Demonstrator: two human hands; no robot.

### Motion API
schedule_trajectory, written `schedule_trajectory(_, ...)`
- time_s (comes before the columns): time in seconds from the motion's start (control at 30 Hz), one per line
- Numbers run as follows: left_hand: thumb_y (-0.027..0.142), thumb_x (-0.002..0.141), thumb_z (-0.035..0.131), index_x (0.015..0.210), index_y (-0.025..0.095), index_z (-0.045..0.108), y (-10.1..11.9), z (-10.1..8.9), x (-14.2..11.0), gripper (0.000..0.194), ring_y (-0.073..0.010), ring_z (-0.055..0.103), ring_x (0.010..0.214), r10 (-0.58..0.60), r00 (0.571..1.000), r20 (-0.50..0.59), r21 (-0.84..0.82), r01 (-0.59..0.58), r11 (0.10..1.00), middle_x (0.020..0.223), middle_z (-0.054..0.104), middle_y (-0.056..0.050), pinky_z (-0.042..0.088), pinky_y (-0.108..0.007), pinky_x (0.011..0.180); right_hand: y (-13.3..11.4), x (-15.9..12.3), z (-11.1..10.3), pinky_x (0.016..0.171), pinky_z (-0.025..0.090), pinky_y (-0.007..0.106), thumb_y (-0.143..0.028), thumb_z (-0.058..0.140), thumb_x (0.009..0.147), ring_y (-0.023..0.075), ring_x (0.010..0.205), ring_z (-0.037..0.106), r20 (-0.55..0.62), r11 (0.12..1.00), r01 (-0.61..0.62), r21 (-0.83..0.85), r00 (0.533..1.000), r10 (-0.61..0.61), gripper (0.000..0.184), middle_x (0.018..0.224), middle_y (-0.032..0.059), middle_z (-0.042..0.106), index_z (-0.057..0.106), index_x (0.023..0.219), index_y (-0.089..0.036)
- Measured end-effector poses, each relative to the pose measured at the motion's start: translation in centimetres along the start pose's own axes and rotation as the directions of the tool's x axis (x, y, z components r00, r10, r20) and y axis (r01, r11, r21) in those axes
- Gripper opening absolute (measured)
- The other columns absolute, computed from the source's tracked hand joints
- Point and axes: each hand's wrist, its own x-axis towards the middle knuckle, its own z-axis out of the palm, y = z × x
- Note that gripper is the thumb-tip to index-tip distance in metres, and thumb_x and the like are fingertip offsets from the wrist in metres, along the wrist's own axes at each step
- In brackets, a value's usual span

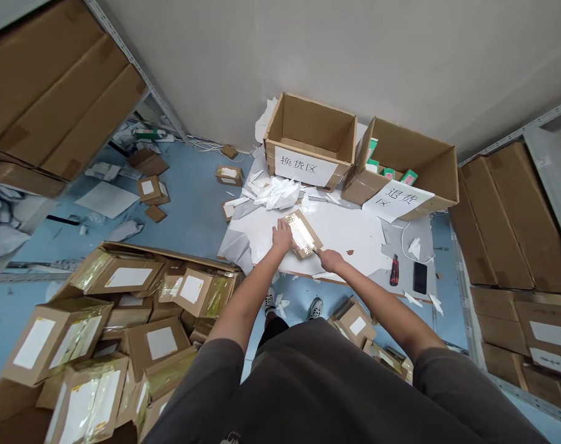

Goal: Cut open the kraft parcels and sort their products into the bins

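A small taped cardboard box (313,229) with a white label lies at an angle on the white-covered table. My left hand (284,235) grips its left edge, fingers bent over the top. At the box's lower right corner is my right hand (330,259), closed around a thin dark tool (314,250); its kind is too small to make out, and its tip touches the box. Torn white paper scraps (278,193) are heaped just beyond the box. To the right lie a red and black utility knife (394,270) and a black phone (419,277).
Two open cartons with handwritten signs, a left carton (308,126) and a right carton (414,148) holding green boxes, stand at the table's back. A large bin (169,251) full of taped parcels is at my left. Shelves with cartons (497,216) flank both sides.
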Motion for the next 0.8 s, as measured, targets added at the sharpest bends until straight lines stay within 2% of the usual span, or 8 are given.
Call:
schedule_trajectory(0.13, 0.075, 0.077, 0.075, 0.168, 0.003, 0.027, 0.5, -0.8, -0.8, 0.125, -0.0523, 0.002, 0.163, -0.008, 0.999, -0.052, 0.059, 0.011, 0.998, 0.174, 0.020, -0.032, 0.026, -0.061, 0.125, 1.8, -2.0, 0.6, 0.079, 0.052, 0.036, -0.021, 0.060, 0.100, 0.0343, 0.107, 0.073, -0.015, 0.999, -0.006, 0.041, 1.000, 0.006, 0.037, 0.116, 0.0202, 0.075, 0.062, 0.137, -0.020)
schedule_trajectory(0.2, 0.068, 0.086, 0.069, 0.167, 0.007, 0.033, 0.8, -1.0, -1.1, 0.108, -0.0496, 0.005, 0.164, 0.131, 0.986, -0.103, 0.093, -0.122, 0.988, 0.174, 0.023, -0.028, 0.023, -0.060, 0.127, 3.3, -2.8, 0.9, 0.078, 0.050, 0.034, -0.028, 0.050, 0.107, 0.0320, 0.105, 0.073, -0.085, 0.994, -0.021, 0.105, 0.996, 0.030, 0.037, 0.117, 0.0182, 0.075, 0.056, 0.143, -0.022)
schedule_trajectory(0.3, 0.046, 0.095, 0.063, 0.163, 0.024, 0.044, 1.4, -1.2, -1.3, 0.074, -0.0393, 0.018, 0.163, 0.503, 0.863, -0.043, 0.126, -0.495, 0.860, 0.174, 0.032, -0.015, 0.025, -0.053, 0.128, 5.4, -3.0, 0.9, 0.084, 0.048, 0.032, -0.030, 0.042, 0.111, 0.0290, 0.105, 0.073, -0.245, 0.968, -0.034, 0.250, 0.965, 0.097, 0.043, 0.115, 0.0148, 0.077, 0.048, 0.153, -0.022)
schedule_trajectory(0.37, 0.038, 0.091, 0.068, 0.159, 0.030, 0.050, 1.9, -1.1, -1.2, 0.071, -0.0375, 0.025, 0.161, 0.614, 0.788, 0.041, 0.133, -0.613, 0.779, 0.172, 0.037, -0.012, 0.029, -0.052, 0.126, 6.3, -2.3, 0.6, 0.087, 0.048, 0.032, -0.029, 0.042, 0.110, 0.0276, 0.102, 0.073, -0.329, 0.936, -0.008, 0.351, 0.935, 0.132, 0.045, 0.113, 0.0129, 0.078, 0.047, 0.154, -0.021)
schedule_trajectory(0.4, 0.036, 0.089, 0.071, 0.158, 0.031, 0.052, 2.1, -1.1, -1.1, 0.072, -0.0382, 0.027, 0.159, 0.620, 0.782, 0.062, 0.140, -0.622, 0.771, 0.170, 0.039, -0.012, 0.031, -0.052, 0.124, 6.6, -1.9, 0.4, 0.087, 0.049, 0.032, -0.030, 0.043, 0.110, 0.0265, 0.097, 0.074, -0.361, 0.913, 0.011, 0.408, 0.920, 0.150, 0.045, 0.110, 0.0114, 0.078, 0.047, 0.154, -0.022)
schedule_trajectory(0.53, 0.026, 0.087, 0.071, 0.147, 0.028, 0.061, 3.2, -1.0, -0.8, 0.061, -0.0352, 0.046, 0.144, 0.560, 0.828, 0.017, 0.172, -0.554, 0.814, 0.153, 0.055, -0.015, 0.040, -0.048, 0.113, 7.3, 0.3, -0.5, 0.075, 0.053, 0.030, -0.043, 0.044, 0.109, 0.0189, 0.065, 0.070, -0.410, 0.746, 0.103, 0.658, 0.880, 0.240, 0.043, 0.089, 0.0014, 0.075, 0.050, 0.147, -0.025)
schedule_trajectory(0.67, 0.027, 0.084, 0.075, 0.132, 0.022, 0.068, 4.3, -1.0, -0.7, 0.049, -0.0355, 0.054, 0.129, 0.470, 0.882, -0.026, 0.202, -0.456, 0.867, 0.132, 0.064, -0.017, 0.040, -0.051, 0.109, 7.7, 2.4, -0.1, 0.062, 0.051, 0.026, -0.045, 0.039, 0.108, 0.0136, 0.051, 0.063, -0.402, 0.566, 0.234, 0.791, 0.896, 0.191, 0.032, 0.081, -0.0037, 0.070, 0.055, 0.128, -0.024)
schedule_trajectory(0.8, 0.027, 0.073, 0.084, 0.126, 0.020, 0.068, 4.8, -1.2, -0.9, 0.056, -0.0383, 0.042, 0.144, 0.439, 0.895, -0.071, 0.215, -0.416, 0.883, 0.152, 0.051, -0.018, 0.041, -0.049, 0.112, 8.0, 3.7, 1.5, 0.066, 0.051, 0.025, -0.039, 0.040, 0.108, 0.0132, 0.052, 0.063, -0.355, 0.616, 0.246, 0.748, 0.933, 0.058, 0.025, 0.079, -0.0051, 0.069, 0.057, 0.121, -0.026)
